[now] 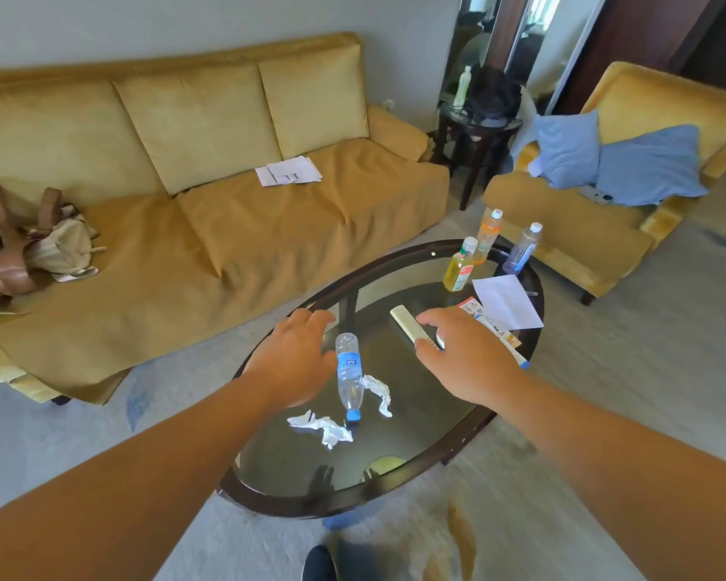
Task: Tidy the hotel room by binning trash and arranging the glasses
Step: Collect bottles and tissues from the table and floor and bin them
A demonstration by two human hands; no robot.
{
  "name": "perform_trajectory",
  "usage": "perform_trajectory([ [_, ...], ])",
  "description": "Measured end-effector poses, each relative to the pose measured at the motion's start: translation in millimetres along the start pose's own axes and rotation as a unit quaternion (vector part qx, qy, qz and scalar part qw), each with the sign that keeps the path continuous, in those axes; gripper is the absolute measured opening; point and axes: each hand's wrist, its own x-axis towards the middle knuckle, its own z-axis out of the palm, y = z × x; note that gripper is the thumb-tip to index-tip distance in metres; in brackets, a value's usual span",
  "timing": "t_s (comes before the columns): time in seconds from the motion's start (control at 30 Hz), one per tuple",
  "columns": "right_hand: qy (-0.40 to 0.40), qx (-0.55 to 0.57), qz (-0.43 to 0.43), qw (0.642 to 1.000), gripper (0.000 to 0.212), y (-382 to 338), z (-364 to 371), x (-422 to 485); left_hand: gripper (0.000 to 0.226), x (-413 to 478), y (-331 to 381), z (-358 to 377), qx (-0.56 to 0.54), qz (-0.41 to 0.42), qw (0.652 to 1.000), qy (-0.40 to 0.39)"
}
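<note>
Hands, two of them, both bare, reach out over the oval glass counter (269,503). The left hand (294,358) hovers with fingers loosely spread, holding nothing, just left of one clear plastic bottle (350,375). That bottle lies on its side near the counter's middle, blue cap toward the near edge, and looks empty. The right hand (466,358) is held over the near end of one white remote (411,329), fingers relaxed and not closed round it (whether they touch it cannot be told).

Two crumpled white tissues lie by the fallen bottle: one (379,392) just right of its neck, the other (321,429) left of the cap, nearer the near edge. Beyond the right hand lie one printed leaflet (491,325) and one white sheet (506,301), which overlaps the leaflet.

Three capped bottles stand upright at the counter's far right end. They are a yellow-filled bottle (460,266), an orange-filled bottle (488,234) and a bluish clear bottle (522,249).

Off the counter, a mustard sofa (185,228) carries a few papers (289,171) and one brown-strapped bag (26,245). An armchair (571,232) holds two blue pillows (650,165).
</note>
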Motion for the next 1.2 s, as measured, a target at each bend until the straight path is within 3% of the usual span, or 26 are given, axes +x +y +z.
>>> perform_trajectory([
  [0.37,-0.069,0.028,0.043,0.996,0.043,24.3,55.1,79.9,0.049,75.7,-32.3,44.6,-0.016,-0.019,0.997,-0.071],
  [0.63,-0.161,0.048,0.036,0.985,0.045,67.5,130.9,107.7,0.05,83.3,-64.9,141.1,-0.028,-0.086,0.985,-0.149],
  [0.93,-0.208,0.06,0.052,0.975,0.042,123.0,216.6,114.2,0.052,59.8,-111.7,249.3,-0.043,-0.148,0.96,-0.234],
  [1.2,-0.216,0.068,0.061,0.972,0.041,139.1,256.3,112.0,0.064,74.3,-128.5,288.3,0.006,-0.191,0.964,-0.187],
])
